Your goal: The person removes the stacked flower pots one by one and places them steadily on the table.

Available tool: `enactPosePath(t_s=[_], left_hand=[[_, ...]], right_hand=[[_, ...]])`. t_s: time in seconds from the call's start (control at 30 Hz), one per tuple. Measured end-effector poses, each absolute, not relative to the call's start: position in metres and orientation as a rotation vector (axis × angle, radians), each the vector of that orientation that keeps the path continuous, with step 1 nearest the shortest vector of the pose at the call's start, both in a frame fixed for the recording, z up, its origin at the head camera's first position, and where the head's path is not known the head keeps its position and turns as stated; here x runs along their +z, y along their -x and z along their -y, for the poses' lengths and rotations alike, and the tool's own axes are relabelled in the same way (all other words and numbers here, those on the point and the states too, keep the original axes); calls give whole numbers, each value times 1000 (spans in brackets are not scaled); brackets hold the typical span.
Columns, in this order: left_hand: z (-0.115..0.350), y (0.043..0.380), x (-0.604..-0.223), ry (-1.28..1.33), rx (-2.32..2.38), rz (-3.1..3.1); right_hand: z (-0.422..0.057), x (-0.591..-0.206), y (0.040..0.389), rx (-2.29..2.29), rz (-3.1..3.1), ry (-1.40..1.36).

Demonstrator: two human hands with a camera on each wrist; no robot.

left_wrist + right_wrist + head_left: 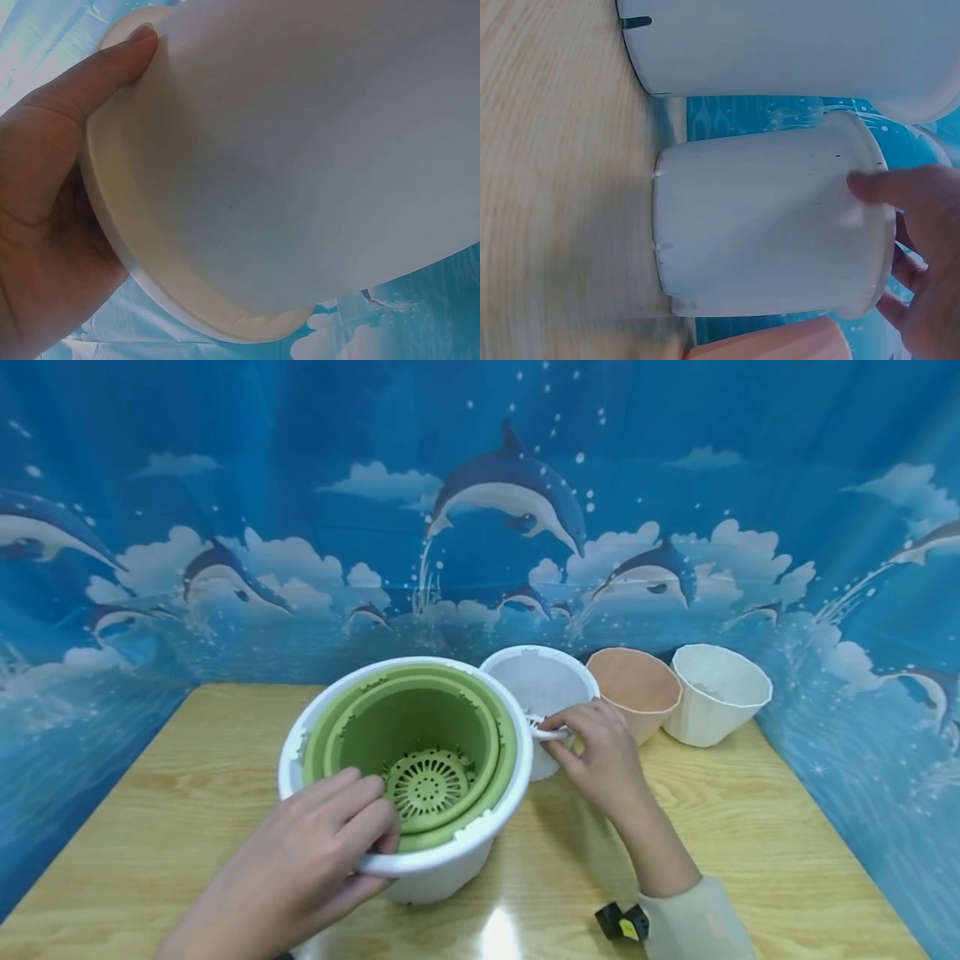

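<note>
A large white flowerpot (446, 870) stands in the middle of the table with two green pots (420, 714) nested inside it. The inner green pot shows a slotted round bottom. My left hand (311, 843) grips the near rim of this large pot, thumb outside and fingers over the edge, as the left wrist view also shows. A smaller white flowerpot (765, 225) stands just behind and to the right. Its near rim is pinched by my right hand (600, 756), with the thumb on the outer wall in the right wrist view. Inside it a slotted bottom partly shows.
A terracotta-coloured pot (633, 685) and a cream faceted pot (716, 693) stand at the back right of the wooden table (750, 843). Behind them hangs a blue dolphin-print curtain (300, 510). A small black object (622, 922) sits by the right sleeve.
</note>
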State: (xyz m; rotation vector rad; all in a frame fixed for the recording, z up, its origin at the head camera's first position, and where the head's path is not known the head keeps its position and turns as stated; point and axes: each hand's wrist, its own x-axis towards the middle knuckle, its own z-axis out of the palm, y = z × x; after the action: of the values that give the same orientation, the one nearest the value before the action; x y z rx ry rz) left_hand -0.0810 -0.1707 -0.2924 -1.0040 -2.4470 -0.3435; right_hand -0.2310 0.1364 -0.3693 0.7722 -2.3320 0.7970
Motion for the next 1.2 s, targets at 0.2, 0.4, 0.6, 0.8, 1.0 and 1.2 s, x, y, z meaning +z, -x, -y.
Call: enactPosePath(t_s=[0.2,0.4,0.6,0.8,1.0,1.2], left_hand=[[170,81,-292,995,-340,2475],[170,81,-292,1009,-349,2439],[169,82,-291,1014,-348,2429],[169,81,-292,1016,-347,2433],[168,82,-293,1028,-359,2408],[169,81,-294,1022,-366,2430]], right_hand=[[-134,-364,228,755,2230,-848],[-132,-362,225,691,2199,-885],[-131,-364,225,699,2204,-857],[-132,-365,225,700,2217,-845],[-133,-368,225,738,2238,-840],[-132,-370,228,726,2227,-863]])
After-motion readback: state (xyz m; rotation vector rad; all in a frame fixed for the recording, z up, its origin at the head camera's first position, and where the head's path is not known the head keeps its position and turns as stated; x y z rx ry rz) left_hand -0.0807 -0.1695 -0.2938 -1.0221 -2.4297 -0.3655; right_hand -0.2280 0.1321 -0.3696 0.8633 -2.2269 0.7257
